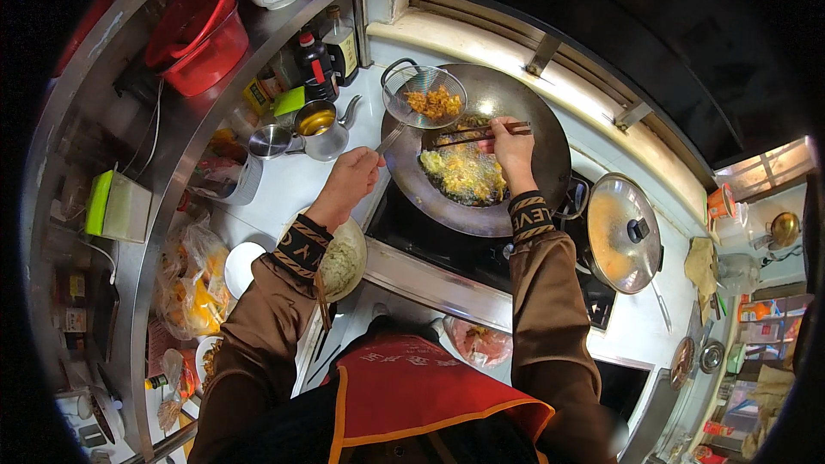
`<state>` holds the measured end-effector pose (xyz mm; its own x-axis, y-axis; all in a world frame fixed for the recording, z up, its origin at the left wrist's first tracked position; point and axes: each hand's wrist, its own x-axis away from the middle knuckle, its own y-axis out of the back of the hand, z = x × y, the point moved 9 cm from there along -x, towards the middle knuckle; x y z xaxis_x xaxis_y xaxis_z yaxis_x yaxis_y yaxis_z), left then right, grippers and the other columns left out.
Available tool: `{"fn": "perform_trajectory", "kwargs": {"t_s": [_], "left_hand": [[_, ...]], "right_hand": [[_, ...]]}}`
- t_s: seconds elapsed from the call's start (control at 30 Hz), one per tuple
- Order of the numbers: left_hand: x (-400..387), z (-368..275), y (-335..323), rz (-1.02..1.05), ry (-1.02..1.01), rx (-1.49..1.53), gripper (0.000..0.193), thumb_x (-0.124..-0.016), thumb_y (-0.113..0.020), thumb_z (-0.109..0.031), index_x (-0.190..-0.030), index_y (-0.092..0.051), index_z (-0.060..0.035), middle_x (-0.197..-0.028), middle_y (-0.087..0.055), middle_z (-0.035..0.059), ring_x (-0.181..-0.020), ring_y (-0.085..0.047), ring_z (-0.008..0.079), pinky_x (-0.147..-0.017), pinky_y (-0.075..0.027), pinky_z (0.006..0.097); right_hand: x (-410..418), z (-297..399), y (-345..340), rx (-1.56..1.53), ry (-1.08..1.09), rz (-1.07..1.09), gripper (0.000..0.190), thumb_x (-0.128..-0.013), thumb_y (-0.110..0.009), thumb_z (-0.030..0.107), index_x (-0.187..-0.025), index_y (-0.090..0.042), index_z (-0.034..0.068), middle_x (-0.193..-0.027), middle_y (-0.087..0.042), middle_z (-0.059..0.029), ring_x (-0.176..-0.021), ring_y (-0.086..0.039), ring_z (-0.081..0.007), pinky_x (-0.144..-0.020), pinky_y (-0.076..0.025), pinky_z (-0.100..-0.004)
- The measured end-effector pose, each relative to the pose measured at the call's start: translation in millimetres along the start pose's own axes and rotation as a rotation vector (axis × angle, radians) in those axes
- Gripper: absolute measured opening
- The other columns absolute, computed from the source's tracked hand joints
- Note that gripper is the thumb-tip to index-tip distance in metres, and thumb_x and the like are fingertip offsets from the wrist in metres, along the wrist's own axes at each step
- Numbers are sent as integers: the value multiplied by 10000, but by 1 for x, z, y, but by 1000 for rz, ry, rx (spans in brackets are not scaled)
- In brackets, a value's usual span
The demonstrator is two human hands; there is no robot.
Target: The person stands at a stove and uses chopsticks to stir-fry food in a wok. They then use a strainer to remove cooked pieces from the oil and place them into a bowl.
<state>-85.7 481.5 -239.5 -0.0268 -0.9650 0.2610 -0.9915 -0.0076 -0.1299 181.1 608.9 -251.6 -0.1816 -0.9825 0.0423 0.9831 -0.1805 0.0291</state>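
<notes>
My left hand [351,183] grips the handle of a wire mesh strainer [394,91], whose basket hangs over the far left rim of a large wok [541,161]. Browned fried pieces [435,103] lie in the mesh. In my right hand [512,151] is a pair of dark chopsticks [461,139], pointing left across the wok. Below them, pale yellow battered food [461,174] bubbles in oil. The chopstick tips are close to the food; I cannot tell whether they touch it. Beneath my left wrist stands a bowl of pale batter or shreds [341,264], partly hidden by the sleeve.
A lidded pan [622,232] stands right of the wok. To the left are a metal oil pot [322,135], dark sauce bottles [316,67], a white bowl [243,269] and plastic bags [193,290]. A steel shelf [213,84] with red basins [200,38] overhangs the left side.
</notes>
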Motion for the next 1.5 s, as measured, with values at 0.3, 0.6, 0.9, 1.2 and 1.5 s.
{"fn": "perform_trajectory", "kwargs": {"t_s": [0.3,0.6,0.9,1.2,1.5], "left_hand": [[2,6,0,8,12,18,210,-951,-431,-186,-852,-531,-29,-617,-396,-52,-538,-329,42,-483,-283,199],[6,15,2,1,34,-44,187,-950,-423,-196,-868,-518,-58,-620,-361,-70,-542,-311,31,-493,-260,187],[4,25,-14,59,23,-13,210,-960,-425,-224,-871,-505,-51,-620,-361,-69,-524,-302,30,-479,-252,187],[-1,11,-12,62,22,16,196,-961,-415,-192,-873,-497,-37,-619,-366,-60,-515,-299,35,-466,-252,195],[0,9,-9,54,0,37,197,-971,-411,-188,-869,-505,-48,-619,-351,-70,-518,-288,22,-460,-237,184]], "right_hand": [[6,6,4,88,40,2,126,-880,-573,49,-815,-586,-59,-671,-607,-116,-502,-638,-186,-420,-506,-288],[12,42,42,3,148,-134,138,-901,-553,86,-860,-595,-39,-718,-624,-122,-527,-628,-187,-454,-504,-262],[37,130,48,-59,293,-18,164,-921,-541,132,-915,-604,-20,-813,-632,-110,-582,-625,-172,-509,-511,-254],[103,80,32,128,258,181,99,-896,-572,57,-866,-627,-20,-722,-614,-48,-540,-599,-102,-479,-481,-219],[113,46,-24,301,478,237,95,-901,-552,39,-908,-600,-42,-857,-559,-55,-599,-614,-112,-505,-492,-217]]}}
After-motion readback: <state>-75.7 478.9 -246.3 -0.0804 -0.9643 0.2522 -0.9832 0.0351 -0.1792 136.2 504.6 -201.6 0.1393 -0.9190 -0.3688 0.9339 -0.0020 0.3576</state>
